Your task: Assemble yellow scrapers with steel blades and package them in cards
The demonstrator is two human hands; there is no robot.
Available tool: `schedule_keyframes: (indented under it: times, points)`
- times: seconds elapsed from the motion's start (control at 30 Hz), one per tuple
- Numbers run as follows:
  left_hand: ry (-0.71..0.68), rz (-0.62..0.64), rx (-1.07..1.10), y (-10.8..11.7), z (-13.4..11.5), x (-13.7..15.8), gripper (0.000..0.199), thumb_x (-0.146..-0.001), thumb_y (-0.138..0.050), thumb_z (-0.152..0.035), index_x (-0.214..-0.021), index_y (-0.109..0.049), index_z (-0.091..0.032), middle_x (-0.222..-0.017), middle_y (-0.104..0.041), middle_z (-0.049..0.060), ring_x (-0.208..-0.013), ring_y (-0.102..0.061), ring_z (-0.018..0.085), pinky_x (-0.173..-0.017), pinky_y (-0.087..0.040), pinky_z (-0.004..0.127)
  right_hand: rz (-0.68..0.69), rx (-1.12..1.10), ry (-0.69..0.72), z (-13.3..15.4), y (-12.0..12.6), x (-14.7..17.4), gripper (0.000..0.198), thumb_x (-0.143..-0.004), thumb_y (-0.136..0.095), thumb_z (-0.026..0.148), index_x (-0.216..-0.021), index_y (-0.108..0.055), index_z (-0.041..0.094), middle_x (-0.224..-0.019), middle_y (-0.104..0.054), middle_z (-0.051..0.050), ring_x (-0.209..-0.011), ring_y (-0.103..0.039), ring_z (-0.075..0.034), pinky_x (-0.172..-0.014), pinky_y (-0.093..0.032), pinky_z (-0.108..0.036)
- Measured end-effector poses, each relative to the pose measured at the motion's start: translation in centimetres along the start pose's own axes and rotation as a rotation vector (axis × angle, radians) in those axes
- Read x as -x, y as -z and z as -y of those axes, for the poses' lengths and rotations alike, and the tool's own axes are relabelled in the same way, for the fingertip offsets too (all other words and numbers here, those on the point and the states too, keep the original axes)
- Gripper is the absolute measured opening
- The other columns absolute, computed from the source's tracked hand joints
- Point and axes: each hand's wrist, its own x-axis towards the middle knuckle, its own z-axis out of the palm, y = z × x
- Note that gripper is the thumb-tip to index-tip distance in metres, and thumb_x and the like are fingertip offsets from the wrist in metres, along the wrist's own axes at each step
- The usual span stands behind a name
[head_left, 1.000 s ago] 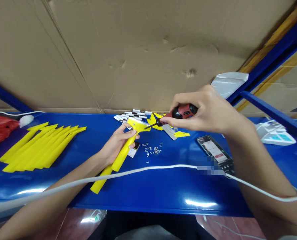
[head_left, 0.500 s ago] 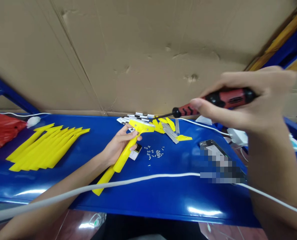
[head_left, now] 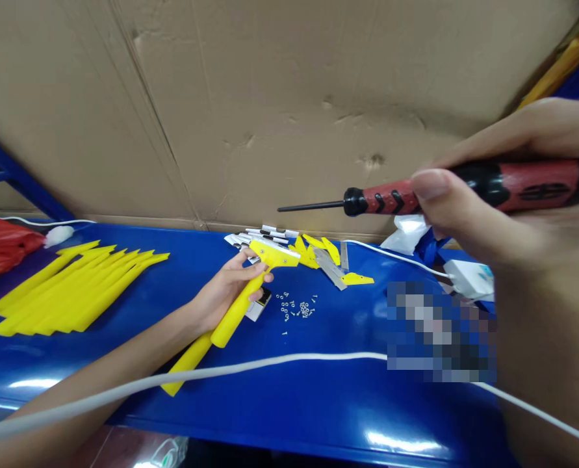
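Observation:
My left hand (head_left: 218, 292) is closed round a yellow scraper (head_left: 238, 313), its head tilted up and away from me. Two small screws show in the scraper's head. In my right hand (head_left: 494, 227) is a red and black screwdriver (head_left: 391, 197). Its shaft points left, and the tip hangs in the air above the scraper head, apart from it. Another yellow handle (head_left: 188, 368) lies partly hidden beneath the held scraper. Just right of my left hand, small screws and nuts (head_left: 303, 308) are scattered on the blue table (head_left: 328, 403).
Several yellow handles (head_left: 82, 286) lie in a row at left, near a red plastic bag (head_left: 6, 250). Yellow head plates (head_left: 358, 279), metal plates (head_left: 329, 266) and white packets (head_left: 264, 233) lie at the back. A white cable (head_left: 270, 361) crosses in front. A white adapter (head_left: 472, 278) sits at right.
My right hand has drawn the screwdriver up and to the right, with its tip lifted away from the scraper head. My left hand still holds the scraper in nearly the same place.

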Motion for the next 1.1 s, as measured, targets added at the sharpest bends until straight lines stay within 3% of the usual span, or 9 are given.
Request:
schedule_keyframes:
  times: [0.1, 0.27, 0.5, 0.7, 0.83, 1.1]
  points:
    - [0.0, -0.001, -0.013, -0.2, 0.0, 0.0, 0.044, -0.091, -0.086, -0.012, -0.127, -0.064, -0.021, -0.107, -0.073, 0.007, -0.071, -0.066, 0.012, -0.049, -0.049, 0.018, -0.12, 0.035, 0.135, 1.0, -1.6, 0.2, 0.014, -0.087, -0.088, 0.038, -0.091, -0.082, 0.026, -0.077, -0.073, -0.006, -0.062, -0.06, -0.023, -0.055, -0.036, -0.043]
    - [0.001, -0.016, -0.021, -0.3, 0.1, -0.1, 0.042, -0.09, -0.087, -0.011, -0.123, -0.063, -0.02, -0.11, -0.073, 0.009, -0.072, -0.068, 0.013, -0.049, -0.049, 0.018, -0.141, 0.023, 0.131, 1.7, -2.3, 0.2, 0.017, -0.085, -0.091, 0.041, -0.087, -0.08, 0.028, -0.072, -0.072, -0.002, -0.058, -0.055, -0.021, -0.055, -0.032, -0.043]
    - [0.006, -0.002, -0.041, -0.2, 0.3, -0.2, 0.033, -0.09, -0.087, -0.011, -0.106, -0.059, -0.02, -0.094, -0.071, 0.005, -0.071, -0.069, 0.014, -0.048, -0.047, 0.018, 0.103, -0.038, 0.087, 2.6, -2.5, -0.4, 0.029, -0.094, -0.086, 0.05, -0.081, -0.075, 0.027, -0.064, -0.069, -0.002, -0.051, -0.053, -0.018, -0.054, -0.04, -0.041]
    - [0.049, 0.018, -0.067, -0.1, 0.3, -0.1, 0.036, -0.093, -0.085, -0.014, -0.119, -0.061, -0.019, -0.094, -0.072, 0.006, -0.061, -0.062, 0.01, -0.052, -0.049, 0.02, 0.348, -0.145, 0.064, 2.4, -4.1, -0.6, 0.032, -0.095, -0.082, 0.063, -0.09, -0.08, 0.032, -0.058, -0.059, 0.004, -0.053, -0.049, -0.015, -0.056, -0.04, -0.035]
    - [0.044, 0.037, -0.082, 0.0, 0.5, -0.1, 0.032, -0.095, -0.085, -0.017, -0.115, -0.061, -0.019, -0.092, -0.073, 0.007, -0.058, -0.058, 0.009, -0.054, -0.049, 0.02, 0.394, -0.181, 0.045, 2.5, -4.6, -0.7, 0.035, -0.097, -0.079, 0.066, -0.092, -0.079, 0.032, -0.057, -0.052, 0.005, -0.053, -0.046, -0.015, -0.055, -0.038, -0.034]
    - [0.047, 0.058, -0.061, -0.1, 0.5, 0.0, 0.037, -0.093, -0.087, -0.016, -0.123, -0.065, -0.018, -0.093, -0.072, 0.008, -0.065, -0.062, 0.011, -0.053, -0.048, 0.019, 0.441, -0.194, 0.038, 2.4, -5.1, -0.6, 0.028, -0.1, -0.077, 0.06, -0.097, -0.081, 0.033, -0.062, -0.059, 0.004, -0.055, -0.051, -0.017, -0.056, -0.041, -0.035]
